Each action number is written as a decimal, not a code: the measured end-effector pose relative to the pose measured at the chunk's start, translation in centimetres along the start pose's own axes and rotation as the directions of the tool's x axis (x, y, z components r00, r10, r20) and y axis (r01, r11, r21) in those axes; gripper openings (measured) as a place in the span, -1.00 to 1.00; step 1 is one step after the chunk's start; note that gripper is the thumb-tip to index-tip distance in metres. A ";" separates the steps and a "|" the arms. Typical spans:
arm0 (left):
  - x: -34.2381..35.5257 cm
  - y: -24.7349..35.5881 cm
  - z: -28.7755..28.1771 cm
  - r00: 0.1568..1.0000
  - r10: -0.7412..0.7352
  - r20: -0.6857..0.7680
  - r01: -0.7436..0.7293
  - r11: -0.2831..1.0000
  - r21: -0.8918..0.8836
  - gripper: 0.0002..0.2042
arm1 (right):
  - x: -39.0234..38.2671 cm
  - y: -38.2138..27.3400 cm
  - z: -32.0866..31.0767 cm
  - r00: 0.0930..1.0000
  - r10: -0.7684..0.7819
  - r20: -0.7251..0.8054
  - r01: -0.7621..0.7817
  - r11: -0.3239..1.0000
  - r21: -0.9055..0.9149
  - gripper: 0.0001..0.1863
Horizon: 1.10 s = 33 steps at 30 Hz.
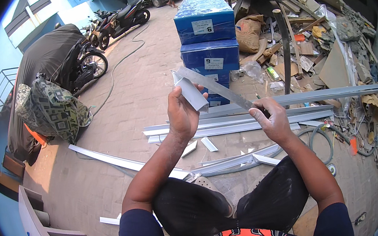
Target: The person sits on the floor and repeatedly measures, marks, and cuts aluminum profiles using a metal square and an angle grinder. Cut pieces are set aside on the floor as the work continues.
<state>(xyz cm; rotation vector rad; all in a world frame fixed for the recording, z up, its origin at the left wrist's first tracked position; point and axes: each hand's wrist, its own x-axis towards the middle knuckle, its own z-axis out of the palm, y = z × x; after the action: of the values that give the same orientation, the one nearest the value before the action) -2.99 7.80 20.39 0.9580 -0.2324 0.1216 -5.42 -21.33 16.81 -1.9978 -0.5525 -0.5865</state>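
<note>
My left hand (182, 112) is closed round a short white profile offcut (188, 91), raised above my lap. My right hand (271, 121) grips the lower end of a flat grey metal strip (213, 87), perhaps a ruler or blade, which slants up to the left and rests on or just over the white piece's top end. Below my hands, several long white profiles (238, 125) lie on the pavers, with small cut pieces (208, 144) near my feet.
A long stack of blue boxes (205, 24) stands ahead. Rubble (305, 36) is heaped at right, with a coiled hose (326, 132) nearer. Motorcycles (123, 19) and covered shapes (52, 109) line the left side. A curved grey panel (53, 233) lies at lower left. People stand at the back.
</note>
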 end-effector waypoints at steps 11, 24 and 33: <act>0.5 5.0 2.3 0.919 0.242 -0.311 -0.331 0.902 -0.275 -0.47 | 1.6 -3.2 5.5 0.966 -0.102 0.239 0.107 0.994 -0.005 -0.68; -0.9 5.7 3.3 0.885 -0.007 -0.466 -0.151 0.942 -0.299 -0.60 | 0.0 -5.4 2.7 0.970 -0.152 0.192 0.171 0.981 -0.088 -0.70; -8.8 -1.9 4.0 0.762 -0.233 -0.604 -0.185 0.816 -0.547 -0.57 | -5.1 -10.5 -4.0 0.916 0.117 0.382 -0.053 0.983 -0.174 -0.55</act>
<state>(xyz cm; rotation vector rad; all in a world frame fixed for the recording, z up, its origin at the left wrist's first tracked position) -11.70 3.42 18.96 0.2504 0.3900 0.3336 -16.33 -20.89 22.46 -2.2989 -0.6695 -0.1760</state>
